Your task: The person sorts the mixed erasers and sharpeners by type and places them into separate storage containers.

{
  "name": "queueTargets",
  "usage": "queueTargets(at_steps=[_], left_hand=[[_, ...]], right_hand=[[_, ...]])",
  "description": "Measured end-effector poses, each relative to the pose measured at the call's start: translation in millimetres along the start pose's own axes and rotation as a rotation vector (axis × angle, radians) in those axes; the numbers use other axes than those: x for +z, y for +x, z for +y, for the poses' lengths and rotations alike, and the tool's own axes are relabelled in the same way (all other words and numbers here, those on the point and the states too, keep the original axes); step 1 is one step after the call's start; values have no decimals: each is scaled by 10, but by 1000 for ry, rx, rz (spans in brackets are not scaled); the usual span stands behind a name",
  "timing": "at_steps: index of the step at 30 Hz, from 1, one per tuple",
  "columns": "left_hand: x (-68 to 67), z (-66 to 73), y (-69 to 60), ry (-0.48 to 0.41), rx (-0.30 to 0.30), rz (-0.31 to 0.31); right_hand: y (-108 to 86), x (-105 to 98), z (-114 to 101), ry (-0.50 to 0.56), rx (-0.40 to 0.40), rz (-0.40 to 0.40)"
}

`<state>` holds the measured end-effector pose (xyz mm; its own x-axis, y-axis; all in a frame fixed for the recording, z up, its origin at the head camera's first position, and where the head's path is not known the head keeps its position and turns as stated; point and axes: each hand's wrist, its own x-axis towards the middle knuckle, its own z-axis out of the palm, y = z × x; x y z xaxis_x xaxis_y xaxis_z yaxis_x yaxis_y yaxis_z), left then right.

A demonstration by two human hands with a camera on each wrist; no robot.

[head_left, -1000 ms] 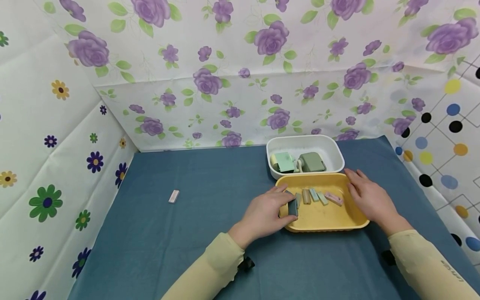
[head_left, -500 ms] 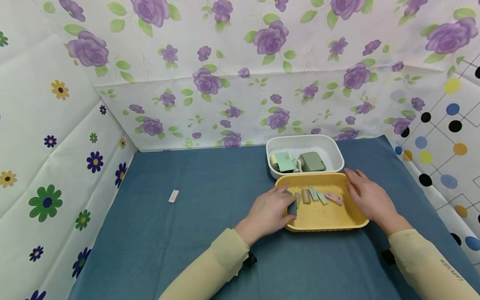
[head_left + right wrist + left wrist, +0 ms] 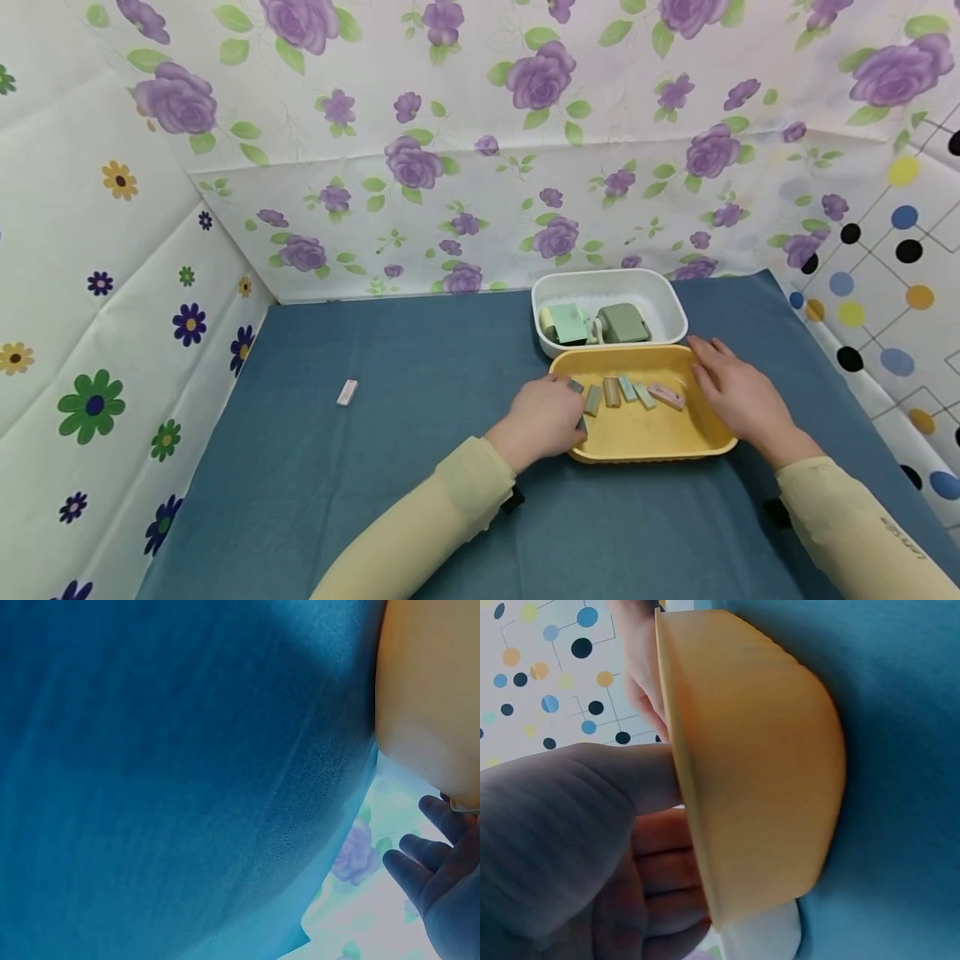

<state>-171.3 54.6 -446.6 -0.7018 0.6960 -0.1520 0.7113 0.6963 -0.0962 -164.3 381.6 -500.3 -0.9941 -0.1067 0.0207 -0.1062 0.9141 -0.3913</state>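
Note:
In the head view, my left hand (image 3: 545,414) reaches over the left end of a yellow tray (image 3: 660,442). It pinches a small dark grey-blue block (image 3: 581,424), mostly covered by the fingers. The left wrist view shows the tray's outer wall (image 3: 765,772), with the left thumb and fingers (image 3: 667,851) going over the rim; their tips are hidden. My right hand (image 3: 746,402) rests on the tray's right rim, its fingers fairly straight. Several small blocks lie inside the tray, including a grey-green one (image 3: 592,400), a brown one (image 3: 612,392) and a pink one (image 3: 666,396).
Behind the yellow tray stands a white tray (image 3: 660,287) holding a grey-green case (image 3: 624,323) and a mint-green item (image 3: 570,323). A small pale pink block (image 3: 347,392) lies on the blue cloth (image 3: 420,358) at left. Patterned sheets surround the table.
My left hand has shifted slightly right and lower over the tray's left end, covering more of the dark block. The grey-green block beside it shows more fully. The right hand stays still.

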Motion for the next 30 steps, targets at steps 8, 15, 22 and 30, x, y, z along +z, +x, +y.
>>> queueTargets(at_steps=[8, 15, 22, 30], left_hand=[[-31, 44, 26, 35, 1, -55], [-24, 55, 24, 21, 7, -51], [-9, 52, 13, 20, 1, -39], [63, 4, -9, -46, 26, 17]], right_hand=[[6, 22, 1, 2, -2, 0], [8, 8, -1, 7, 8, 10], [9, -11, -15, 12, 13, -1], [-2, -11, -16, 14, 12, -1]])
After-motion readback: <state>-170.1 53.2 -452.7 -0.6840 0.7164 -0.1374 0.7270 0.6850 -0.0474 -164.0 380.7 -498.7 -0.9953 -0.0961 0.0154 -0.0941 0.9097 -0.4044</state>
